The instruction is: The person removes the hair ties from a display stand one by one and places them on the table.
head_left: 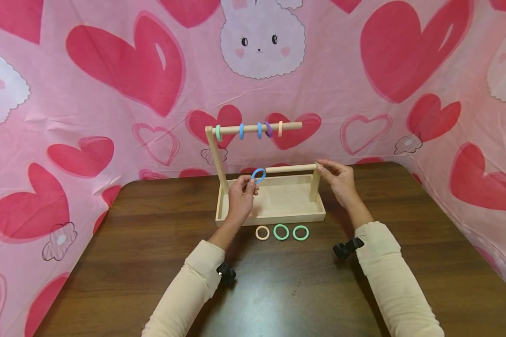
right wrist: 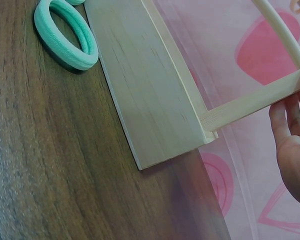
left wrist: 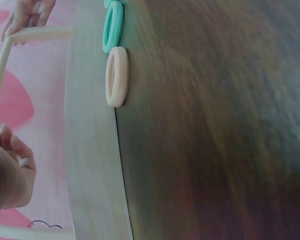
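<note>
A blue hair tie [head_left: 259,175] is pinched between the thumb and fingers of my left hand [head_left: 241,194], at the free left end of the stand's lower rod [head_left: 291,168]. My right hand [head_left: 340,181] grips the top of the short right post [head_left: 315,183] of the wooden stand; in the right wrist view its fingers [right wrist: 290,117] lie against that post. Several hair ties in green, blue, purple [head_left: 269,129] and peach hang on the upper rod [head_left: 293,126]. The left wrist view hides the blue hair tie almost wholly behind the hand.
In front of the stand's tray base [head_left: 278,220], a peach hair tie [head_left: 262,233] and two green hair ties [head_left: 281,232] lie in a row on the brown wooden table [head_left: 152,243]. A tall left post [head_left: 217,159] carries the upper rod. Pink heart-printed cloth [head_left: 122,93] hangs behind.
</note>
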### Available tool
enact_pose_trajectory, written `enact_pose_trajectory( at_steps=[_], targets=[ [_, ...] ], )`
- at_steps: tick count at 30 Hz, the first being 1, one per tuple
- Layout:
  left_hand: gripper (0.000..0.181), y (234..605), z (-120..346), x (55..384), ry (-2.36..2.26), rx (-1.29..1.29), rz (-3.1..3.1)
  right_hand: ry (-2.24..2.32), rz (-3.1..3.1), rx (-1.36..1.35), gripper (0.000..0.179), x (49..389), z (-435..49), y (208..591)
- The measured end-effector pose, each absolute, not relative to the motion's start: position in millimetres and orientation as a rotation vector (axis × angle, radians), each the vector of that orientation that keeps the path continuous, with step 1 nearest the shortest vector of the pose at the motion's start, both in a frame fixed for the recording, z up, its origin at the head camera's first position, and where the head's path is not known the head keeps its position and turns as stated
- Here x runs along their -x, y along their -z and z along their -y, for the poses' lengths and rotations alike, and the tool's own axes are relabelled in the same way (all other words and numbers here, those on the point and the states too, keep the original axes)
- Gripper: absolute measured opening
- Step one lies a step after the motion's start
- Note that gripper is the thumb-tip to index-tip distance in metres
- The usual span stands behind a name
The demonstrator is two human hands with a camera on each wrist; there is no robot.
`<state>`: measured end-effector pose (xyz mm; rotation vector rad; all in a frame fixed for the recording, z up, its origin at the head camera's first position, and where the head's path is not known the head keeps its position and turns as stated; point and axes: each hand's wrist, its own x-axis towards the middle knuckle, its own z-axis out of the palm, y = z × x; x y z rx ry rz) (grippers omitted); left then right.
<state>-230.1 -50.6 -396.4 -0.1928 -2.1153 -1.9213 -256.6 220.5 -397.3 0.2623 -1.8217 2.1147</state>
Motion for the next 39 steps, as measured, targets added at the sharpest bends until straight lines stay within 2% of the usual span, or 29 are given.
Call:
enact_pose_trajectory(
  at_steps=[29,39],
  targets=[
    [0.024,403.3,77.1,220.9,2.031,0.156,2.135,-2.124,1.811,-0.278,0.036,256.5,-220.1,398.2],
    [0.022,407.8,87.8,217.0,2.09,0.1,2.131,-2.12,1.821,-0.271,0.036,255.1,-219.7,397.4]
  ],
)
